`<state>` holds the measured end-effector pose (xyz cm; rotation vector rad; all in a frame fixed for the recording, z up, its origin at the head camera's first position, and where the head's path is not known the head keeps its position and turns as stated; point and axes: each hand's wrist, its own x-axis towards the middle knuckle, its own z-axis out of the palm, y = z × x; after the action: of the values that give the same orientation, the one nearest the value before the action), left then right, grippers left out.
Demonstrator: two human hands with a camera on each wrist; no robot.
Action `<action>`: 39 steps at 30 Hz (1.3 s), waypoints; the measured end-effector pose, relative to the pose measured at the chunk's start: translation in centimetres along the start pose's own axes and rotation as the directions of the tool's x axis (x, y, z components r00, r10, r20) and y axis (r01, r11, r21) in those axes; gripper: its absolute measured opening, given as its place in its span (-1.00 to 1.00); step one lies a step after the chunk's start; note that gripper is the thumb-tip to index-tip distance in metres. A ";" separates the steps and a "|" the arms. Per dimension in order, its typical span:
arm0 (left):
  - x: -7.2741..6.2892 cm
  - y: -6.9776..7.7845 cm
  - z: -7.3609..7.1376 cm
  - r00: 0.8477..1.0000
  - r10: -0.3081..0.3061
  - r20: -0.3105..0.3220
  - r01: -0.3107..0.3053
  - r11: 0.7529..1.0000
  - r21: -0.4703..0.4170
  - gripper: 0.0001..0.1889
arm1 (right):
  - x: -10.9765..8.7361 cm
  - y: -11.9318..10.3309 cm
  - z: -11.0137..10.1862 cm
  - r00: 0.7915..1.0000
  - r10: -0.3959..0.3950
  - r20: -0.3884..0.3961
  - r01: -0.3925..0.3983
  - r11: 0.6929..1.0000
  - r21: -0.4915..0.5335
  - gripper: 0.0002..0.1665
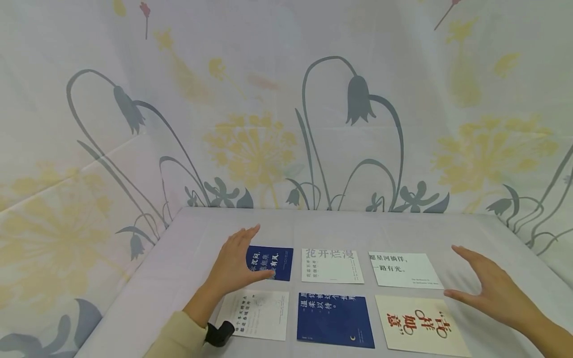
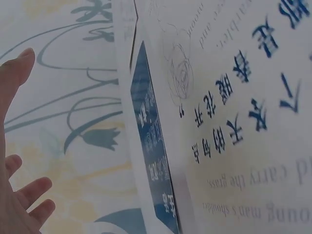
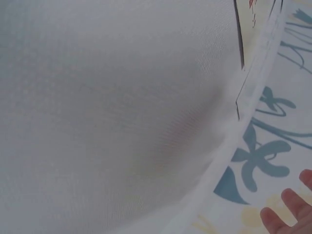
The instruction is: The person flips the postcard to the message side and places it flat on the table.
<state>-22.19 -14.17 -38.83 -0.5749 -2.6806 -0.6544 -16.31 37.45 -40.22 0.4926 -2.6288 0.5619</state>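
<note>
Printed cards lie flat in two rows of three. The back row has a dark blue card [image 1: 283, 263], a white card [image 1: 332, 272] with large grey characters and a white card [image 1: 394, 273]. In front are a white card [image 1: 268, 320], a dark blue card [image 1: 333, 325] with a small moon and a cream card [image 1: 423, 328] with red-brown characters. My left hand [image 1: 235, 261], fingers spread, hovers over the left cards and partly hides the back one. Above the right edge of the cards hangs my right hand [image 1: 497, 293], thumb and fingers apart. Both hands hold nothing.
The cards lie on a table [image 1: 250, 223] under a pale cloth. Behind it and at the sides hang white curtains [image 1: 277, 89] with grey and yellow flower prints. A black strap device [image 1: 219, 334] sits on my left wrist, by the front left card.
</note>
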 end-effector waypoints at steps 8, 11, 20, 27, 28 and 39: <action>0.8 1.5 0.8 0.999 -0.025 0.045 0.026 0.999 -0.030 0.13 | 0.4 0.1 0.5 1.000 -0.015 -0.003 0.015 0.999 0.030 0.21; 1.0 2.2 1.1 0.999 -0.024 0.044 0.025 0.999 -0.043 0.13 | 0.5 0.1 0.6 1.000 -0.021 0.003 0.021 0.999 0.043 0.21; 1.9 4.3 2.1 0.997 -0.002 0.076 0.009 0.996 -0.091 0.12 | 0.8 0.1 0.9 0.999 -0.023 0.026 0.021 0.997 0.075 0.21; 2.4 5.3 2.7 0.996 -0.001 0.091 0.014 0.990 -0.142 0.11 | 1.3 0.0 1.2 0.999 -0.029 0.038 0.024 0.993 0.114 0.20; 2.4 5.5 2.8 0.996 0.003 0.093 0.011 0.989 -0.149 0.11 | 1.3 -0.1 1.3 0.999 -0.036 0.034 0.032 0.993 0.116 0.21; 3.1 7.1 4.4 0.991 0.048 0.122 -0.023 0.981 -0.194 0.12 | 2.2 -0.1 1.8 0.997 -0.077 0.025 0.073 0.990 0.122 0.23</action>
<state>-22.61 -5.25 -38.68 -0.7357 -2.7342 -0.9022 -18.73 35.99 -40.73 0.6391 -2.6025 0.6983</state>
